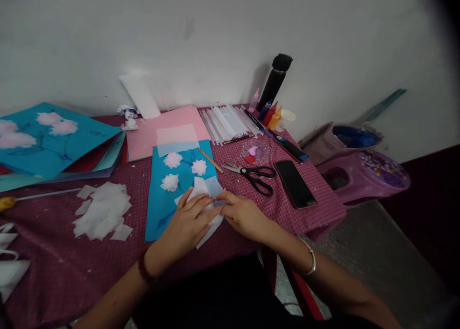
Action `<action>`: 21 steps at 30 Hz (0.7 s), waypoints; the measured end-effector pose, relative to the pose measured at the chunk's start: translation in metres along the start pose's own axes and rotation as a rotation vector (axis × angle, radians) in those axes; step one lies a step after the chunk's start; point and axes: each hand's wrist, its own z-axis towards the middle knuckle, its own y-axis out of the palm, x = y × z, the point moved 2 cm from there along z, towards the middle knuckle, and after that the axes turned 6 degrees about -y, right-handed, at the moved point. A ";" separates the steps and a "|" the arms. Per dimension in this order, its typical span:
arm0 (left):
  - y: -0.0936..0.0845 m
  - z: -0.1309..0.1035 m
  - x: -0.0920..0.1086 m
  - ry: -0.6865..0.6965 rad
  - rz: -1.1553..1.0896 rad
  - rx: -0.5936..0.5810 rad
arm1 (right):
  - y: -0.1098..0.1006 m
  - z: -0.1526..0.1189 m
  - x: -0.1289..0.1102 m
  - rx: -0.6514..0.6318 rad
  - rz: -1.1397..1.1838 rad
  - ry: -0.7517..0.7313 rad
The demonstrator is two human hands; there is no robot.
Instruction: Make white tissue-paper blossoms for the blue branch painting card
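Observation:
Thin white paper (212,187), partly folded, lies over the lower right of a blue sheet (156,218) and reaches past its edge. On top of this paper rests my left hand (189,221), its fingers stretched out and the thumb apart. My right hand (246,216) has its fingers curled and pinched at the paper's right side, close to the left fingertips. The hands cover much of the paper. Above them on the blue sheet are pale pink tissue flowers (173,159) and a white one (170,182). A pencil (210,159) crosses the sheet's right edge.
Black-handled scissors (257,175) and a phone (295,183) lie to the right. Tissue squares (102,211) are heaped at left, near a glue gun (7,203). White strips (230,120), paint bottles (270,114) and a black bottle (275,82) stand or lie toward the wall.

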 end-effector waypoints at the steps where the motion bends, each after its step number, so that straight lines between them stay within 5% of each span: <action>1: -0.002 0.000 0.000 0.026 -0.025 0.037 | -0.001 -0.001 0.001 0.002 0.002 -0.006; 4: -0.006 -0.004 -0.005 0.055 -0.111 0.096 | -0.001 -0.004 0.005 0.019 0.002 -0.012; 15: -0.004 -0.011 -0.011 -0.079 -0.331 0.007 | -0.006 -0.007 -0.004 -0.038 0.071 -0.002; 21: -0.008 -0.014 -0.020 -0.277 -0.682 0.077 | -0.001 -0.006 0.000 0.027 0.051 -0.011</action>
